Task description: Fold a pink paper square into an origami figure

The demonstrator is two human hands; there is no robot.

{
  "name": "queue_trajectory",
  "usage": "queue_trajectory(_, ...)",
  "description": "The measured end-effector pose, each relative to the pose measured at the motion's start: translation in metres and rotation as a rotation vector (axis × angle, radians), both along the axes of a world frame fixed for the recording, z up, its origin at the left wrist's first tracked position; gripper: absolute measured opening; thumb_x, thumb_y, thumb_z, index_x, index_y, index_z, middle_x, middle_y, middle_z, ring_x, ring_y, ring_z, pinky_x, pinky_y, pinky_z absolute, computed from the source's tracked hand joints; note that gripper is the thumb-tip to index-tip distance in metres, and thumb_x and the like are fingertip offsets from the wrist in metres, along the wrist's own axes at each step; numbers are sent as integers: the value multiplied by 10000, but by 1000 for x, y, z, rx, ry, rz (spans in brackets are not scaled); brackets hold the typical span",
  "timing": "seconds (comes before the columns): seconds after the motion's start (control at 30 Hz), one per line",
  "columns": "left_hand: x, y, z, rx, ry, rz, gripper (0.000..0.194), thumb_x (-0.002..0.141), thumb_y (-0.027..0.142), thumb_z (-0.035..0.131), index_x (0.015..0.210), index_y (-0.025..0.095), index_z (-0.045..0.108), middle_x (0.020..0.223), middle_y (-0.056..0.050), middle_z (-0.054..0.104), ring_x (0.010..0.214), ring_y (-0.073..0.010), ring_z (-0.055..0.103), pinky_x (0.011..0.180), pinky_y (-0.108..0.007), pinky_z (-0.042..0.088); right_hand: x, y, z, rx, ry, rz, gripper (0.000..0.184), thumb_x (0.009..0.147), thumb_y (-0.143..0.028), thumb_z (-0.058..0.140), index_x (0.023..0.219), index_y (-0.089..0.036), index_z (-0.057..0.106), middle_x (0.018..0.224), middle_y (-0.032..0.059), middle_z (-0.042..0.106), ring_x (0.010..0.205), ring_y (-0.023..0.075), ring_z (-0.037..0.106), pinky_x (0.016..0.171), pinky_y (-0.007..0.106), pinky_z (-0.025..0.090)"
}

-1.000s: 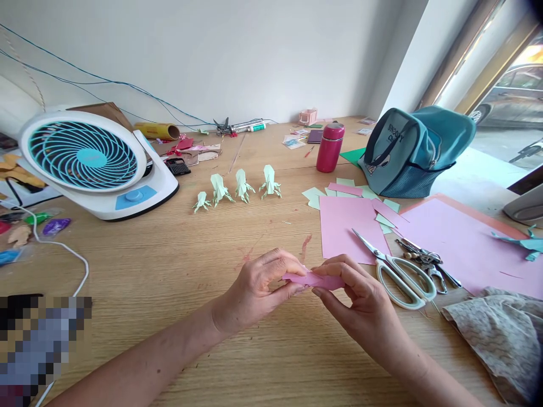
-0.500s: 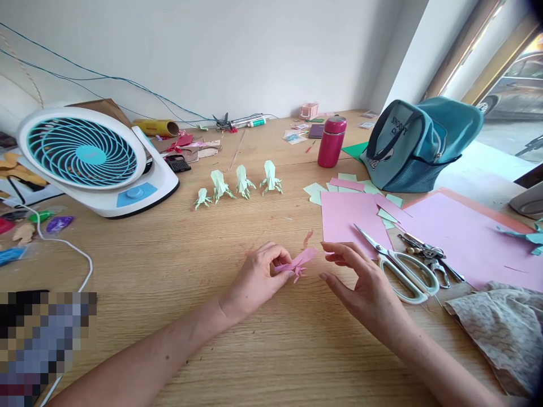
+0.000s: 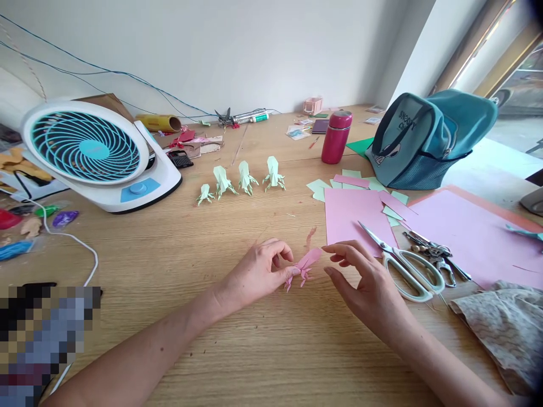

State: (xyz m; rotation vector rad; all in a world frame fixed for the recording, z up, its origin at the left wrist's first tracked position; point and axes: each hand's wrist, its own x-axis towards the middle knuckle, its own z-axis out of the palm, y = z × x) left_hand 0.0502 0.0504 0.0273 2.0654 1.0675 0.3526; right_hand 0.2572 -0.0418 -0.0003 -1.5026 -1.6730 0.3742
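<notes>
A small pink origami figure (image 3: 309,259) with thin folded legs is at the front middle of the wooden table. My left hand (image 3: 267,265) pinches its left side between thumb and fingers. To the right of it hovers my right hand (image 3: 360,271), thumb and fingers apart and holding nothing, the fingertips close to the figure's upper end. Several pale green origami figures stand in a row farther back, one of them a taller figure (image 3: 274,173) at the right end. Beyond my right hand lie a pink paper sheet (image 3: 354,215) and white-handled scissors (image 3: 413,277).
A white fan (image 3: 91,150) stands at the left. Keys (image 3: 432,254), a larger pink sheet (image 3: 475,226) and a crumpled cloth (image 3: 500,322) lie at the right. Behind them are a magenta flask (image 3: 336,138), a blue backpack (image 3: 428,141) and green paper pieces (image 3: 318,188).
The pink figure has turned in my left hand, and more of its legs show now. My right hand stays apart from it. The whole view has shifted slightly.
</notes>
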Motion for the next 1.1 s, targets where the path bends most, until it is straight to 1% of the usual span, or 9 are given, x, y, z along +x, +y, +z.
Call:
queue_trajectory(0.1, 3, -7, 0, 18, 24, -63, 179, 809, 282, 772, 819, 181, 625, 836, 11, 677, 726, -138, 615, 631, -235, 426, -3, -1, -4, -28, -7, 79, 292, 946, -202, 561, 1234, -244, 580, 1235, 86, 601, 1015, 224, 639, 867, 389, 562)
queue_trajectory(0.17, 5, -12, 0, 72, 21, -100, 138, 816, 214, 765, 817, 179, 631, 836, 10, 679, 778, -149, 615, 669, -240, 426, -3, -1, -6, -57, 0, 119, 332, 946, -192, 567, 1273, -247, 555, 1259, 87, 587, 1002, 217, 641, 874, 388, 555)
queue_trajectory(0.27, 6, -14, -2, 204, -11, -125, 136, 816, 171, 768, 814, 175, 632, 853, 7, 680, 835, -159, 608, 736, -253, 423, -2, -1, -6, -119, 11, 185, 292, 932, -153, 588, 1209, -244, 582, 1131, 61, 618, 887, 186, 641, 785, 339, 550)
queue_trajectory(0.37, 5, -13, -5, 279, -72, -139, 175, 790, 157, 796, 848, 172, 631, 869, 11, 676, 848, -155, 606, 765, -253, 421, -3, 0, -4, -128, 16, 241, 236, 918, -121, 602, 1124, -235, 618, 1056, 54, 620, 916, 192, 635, 790, 324, 527)
queue_trajectory(0.57, 3, -12, -2, 179, -184, -175, 133, 816, 134, 741, 876, 180, 633, 895, 15, 650, 832, -125, 601, 766, -230, 437, -8, -1, -1, -209, 119, 208, 181, 910, -144, 615, 1062, -238, 641, 978, 33, 659, 848, 184, 640, 703, 288, 496)
queue_trajectory(0.7, 5, -14, 3, 88, -264, -156, 115, 819, 122, 710, 904, 177, 656, 907, 3, 641, 846, -125, 601, 799, -234, 453, -9, -1, 0, -298, 283, 237, 176, 910, -176, 623, 1074, -239, 626, 989, 16, 704, 876, 175, 664, 741, 265, 508)
queue_trajectory(0.87, 8, -17, 1, -15, -382, -160, 112, 830, 138, 671, 936, 157, 638, 910, -17, 612, 824, -125, 592, 763, -230, 487, -8, -4, 2, -197, 250, 229, 282, 894, -140, 617, 1153, -250, 605, 1046, 14, 702, 910, 172, 665, 783, 265, 500)
queue_trajectory(1.0, 8, -19, -1, 11, -388, -189, 159, 828, 83, 621, 962, 167, 607, 911, -13, 605, 815, -119, 577, 752, -223, 483, -10, -6, 5, -136, 189, 218, 156, 900, -146, 606, 1035, -223, 623, 987, 28, 687, 895, 176, 663, 775, 270, 496)
queue_trajectory(1.1, 7, -19, 0, 28, -393, -224, 220, 851, 82, 590, 1049, 177, 588, 966, -25, 609, 853, -126, 588, 792, -239, 495, -13, -6, 7, -110, 203, 192, 143, 908, -175, 615, 1042, -226, 618, 946, 19, 694, 844, 166, 668, 742, 264, 498)
